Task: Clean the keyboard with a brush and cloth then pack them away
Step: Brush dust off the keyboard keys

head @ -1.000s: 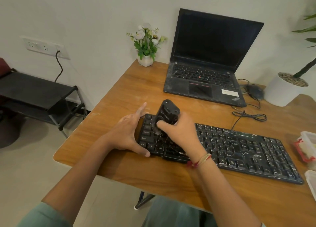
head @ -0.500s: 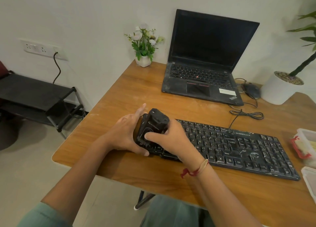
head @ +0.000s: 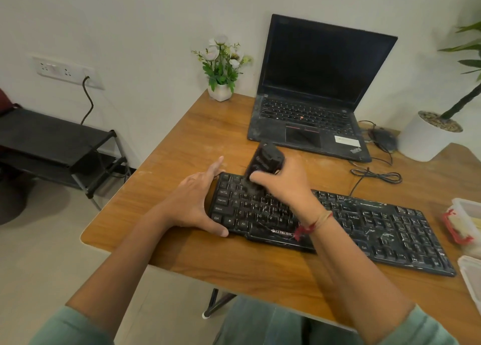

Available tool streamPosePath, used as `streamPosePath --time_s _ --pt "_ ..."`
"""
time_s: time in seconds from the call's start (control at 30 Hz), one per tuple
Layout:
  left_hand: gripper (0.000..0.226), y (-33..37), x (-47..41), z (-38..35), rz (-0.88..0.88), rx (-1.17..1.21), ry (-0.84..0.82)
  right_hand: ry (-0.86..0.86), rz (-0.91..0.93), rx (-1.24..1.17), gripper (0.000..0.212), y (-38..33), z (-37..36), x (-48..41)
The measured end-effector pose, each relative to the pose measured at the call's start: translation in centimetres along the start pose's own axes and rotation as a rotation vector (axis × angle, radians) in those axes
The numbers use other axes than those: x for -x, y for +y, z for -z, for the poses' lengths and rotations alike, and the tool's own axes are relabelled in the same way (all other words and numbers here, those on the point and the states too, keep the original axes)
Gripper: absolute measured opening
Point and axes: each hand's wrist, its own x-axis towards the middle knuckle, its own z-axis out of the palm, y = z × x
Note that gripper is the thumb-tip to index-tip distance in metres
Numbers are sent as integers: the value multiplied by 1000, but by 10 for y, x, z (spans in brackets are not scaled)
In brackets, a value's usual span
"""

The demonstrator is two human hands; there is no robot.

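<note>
Has swept the brush (head: 264, 160), clamped in the curled right hand (head: 283, 186), back from the left edge of the keyboard (head: 364, 222) onto upper rows, straight-fingered left hand (head: 194, 201) bracing that end; brushing likely far from done.

a plain white wall (head: 130, 19) runs behind the wooden desk (head: 182, 136). well to the left of the left hand (head: 192, 201), a low black rack (head: 52, 141) stands on the pale floor (head: 39, 253), below a white socket plate (head: 65, 71) with a dark cable (head: 88, 102) hanging from it. the light is soft and even.
</note>
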Motion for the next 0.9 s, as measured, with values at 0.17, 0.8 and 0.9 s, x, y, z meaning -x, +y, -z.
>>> streamPosePath --time_s 0.17,0.8,0.9 --pt "142 0 0 1 1 4 -9 -146 -156 -213 27 3 -1 2" --pt "146 2 1 1 12 7 -11 -309 152 154 18 -8 7 25" --pt "148 3 1 2 24 6 -13 -169 -42 95 19 -4 21 4"
